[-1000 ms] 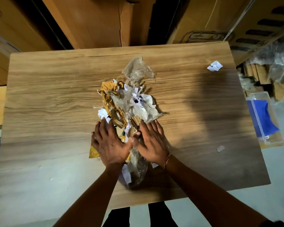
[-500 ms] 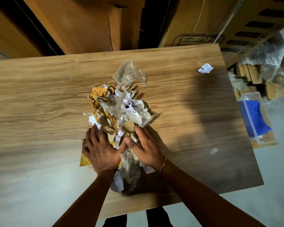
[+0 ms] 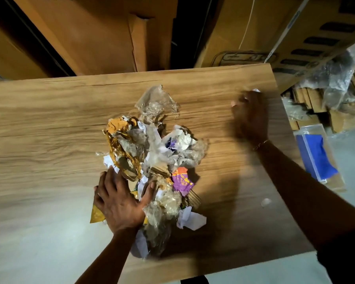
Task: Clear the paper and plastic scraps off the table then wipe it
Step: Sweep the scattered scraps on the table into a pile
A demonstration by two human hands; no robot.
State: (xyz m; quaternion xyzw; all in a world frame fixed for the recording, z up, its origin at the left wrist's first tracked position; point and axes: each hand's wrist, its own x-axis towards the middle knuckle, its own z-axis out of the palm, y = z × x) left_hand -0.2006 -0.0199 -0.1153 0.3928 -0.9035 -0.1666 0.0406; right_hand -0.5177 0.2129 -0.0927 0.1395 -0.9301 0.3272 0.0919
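My left hand [image 3: 119, 199] lies flat, fingers spread, pressing the near-left side of the scrap pile [image 3: 152, 152] in the middle of the bench [image 3: 49, 130]. Pile: yellow-brown paper, white paper bits, crumpled clear plastic, and a purple wrapper [image 3: 181, 180] on its right side. My right hand [image 3: 250, 117] is out at the far right of the bench, blurred, fingertips at a crumpled white paper [image 3: 256, 90]; can't tell if it pinches it or is spread. A small clear scrap [image 3: 265, 201] lies alone near the right edge. Off the bench, right: clear box [image 3: 312, 130] with a blue cloth [image 3: 316, 156] inside.
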